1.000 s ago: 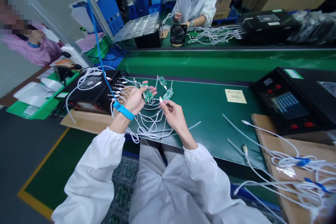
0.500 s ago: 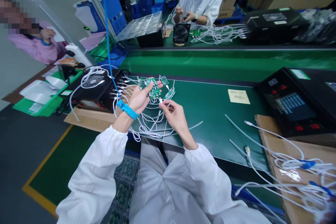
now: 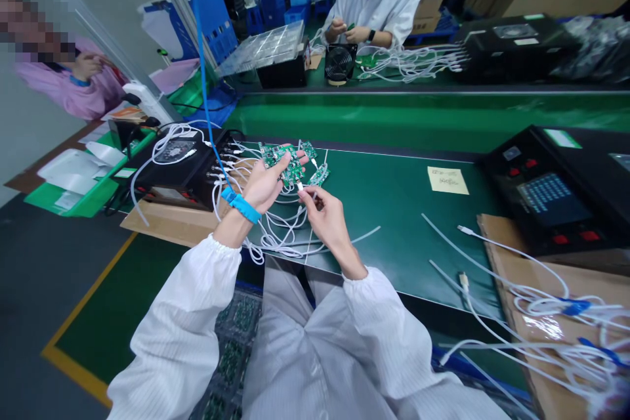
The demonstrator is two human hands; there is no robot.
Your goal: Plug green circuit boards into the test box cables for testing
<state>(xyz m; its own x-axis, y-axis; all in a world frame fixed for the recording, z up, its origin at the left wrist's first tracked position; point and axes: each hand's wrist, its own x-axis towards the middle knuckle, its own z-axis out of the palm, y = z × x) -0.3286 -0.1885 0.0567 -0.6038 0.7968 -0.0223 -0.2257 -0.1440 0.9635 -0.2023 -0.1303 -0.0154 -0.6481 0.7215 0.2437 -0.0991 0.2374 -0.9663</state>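
Note:
My left hand [image 3: 266,185], with a blue strap [image 3: 242,205] at the wrist, holds green circuit boards [image 3: 291,169] against its palm, the thumb on top. Just below the boards, my right hand [image 3: 325,215] pinches the white plug of a cable [image 3: 300,188] between thumb and fingertips. The plug's tip meets the boards' lower edge; how far it sits in a socket I cannot tell. Beyond my fingers lie two more small circuit boards, one at the back and another green board [image 3: 319,175] to the right. Loose white cables [image 3: 283,246] coil on the table under my hands.
A black box [image 3: 172,167] with white cables plugged in stands at left on cardboard. At right are a black device with a screen [image 3: 551,197], a yellow note [image 3: 447,180] and bundled white cables [image 3: 556,305]. A blue coiled hose [image 3: 201,65] hangs at left. A co-worker sits opposite.
Both my hands stay nearly in place, with the plug still at the boards' edge. The co-worker opposite has shifted their hands.

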